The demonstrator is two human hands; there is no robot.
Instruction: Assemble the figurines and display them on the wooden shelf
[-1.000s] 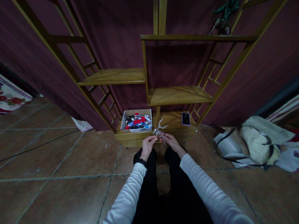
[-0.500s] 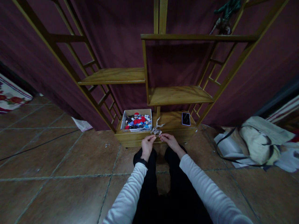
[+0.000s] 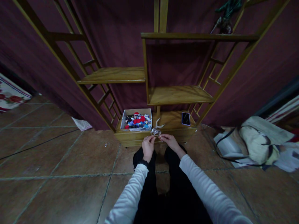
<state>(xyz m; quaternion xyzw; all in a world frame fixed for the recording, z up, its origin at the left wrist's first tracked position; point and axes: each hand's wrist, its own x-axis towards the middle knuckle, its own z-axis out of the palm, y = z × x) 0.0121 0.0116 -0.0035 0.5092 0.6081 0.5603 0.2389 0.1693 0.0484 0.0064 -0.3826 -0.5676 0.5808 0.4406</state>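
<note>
Between our fingertips, over the front edge of the yellow-brown wooden shelf unit's low base [image 3: 171, 117], we have a small, clear, shiny ornament [image 3: 155, 132] with pale branching prongs [image 3: 157, 125] reaching toward one and two o'clock. Our left hand [image 3: 148, 147], with a black band [image 3: 144, 162] around the wrist, is nearly closed, thumb and forefinger pinching the ornament at its seven o'clock edge. Our right hand [image 3: 171, 141] is also nearly closed, its fingertips holding the ornament at about four o'clock; the exact grip is too small to make out.

From the ornament, at ten o'clock, we see a white open cardboard box [image 3: 137, 110] full of small red, blue, black and white figurines [image 3: 138, 120]. At two o'clock a dark-screened phone with a purple rim [image 3: 186, 119] lies on the same base. At three o'clock, well apart, a beige cloth bag [image 3: 253, 141] rests on the brown tiled floor [image 3: 79, 196].
</note>
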